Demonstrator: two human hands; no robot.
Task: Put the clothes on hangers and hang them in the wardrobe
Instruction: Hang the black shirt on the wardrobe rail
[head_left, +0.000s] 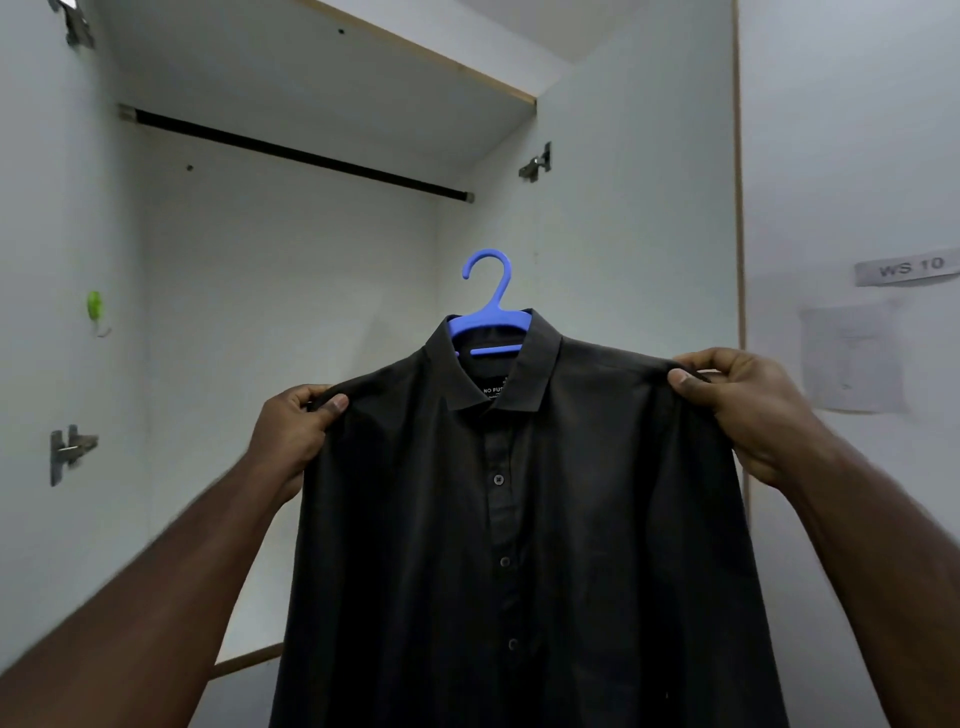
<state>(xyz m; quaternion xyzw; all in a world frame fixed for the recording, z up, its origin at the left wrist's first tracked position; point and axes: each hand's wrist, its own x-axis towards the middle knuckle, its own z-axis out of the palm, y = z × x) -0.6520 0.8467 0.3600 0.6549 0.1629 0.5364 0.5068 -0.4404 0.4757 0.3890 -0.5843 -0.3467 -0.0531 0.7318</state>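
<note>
a black button-up shirt (519, 519) is held up in front of an open wardrobe (291, 270), already on a blue plastic hanger (491, 312) whose hook stands upright above the collar while its arms run inside the shoulders. the left hand (296, 431) pinches the shirt's left shoulder seam, thumb on the front of the cloth and fingers curled behind it; the right hand (743, 410) grips the other shoulder the same way, thumb pressed on top and fingers wrapped round the back edge. both forearms reach up from the lower corners of the view. the shirt hangs straight down, its placket buttoned, with a small label showing inside the neck, its print too small to read in full. the hanger's hook sits well below the dark rail (301, 153), which runs across the upper part of the wardrobe under a shelf (415, 57), and it touches nothing. metal hinges (70, 452) are fixed to the left side panel, and another hinge (535, 163) sits on the right panel. a small green hook-like item (94, 306) is stuck to the left inner wall; what it is exactly is hard to say. on the wall to the right a strip label reading ws 10 (906, 267) sits above a sheet of paper (852, 358).
</note>
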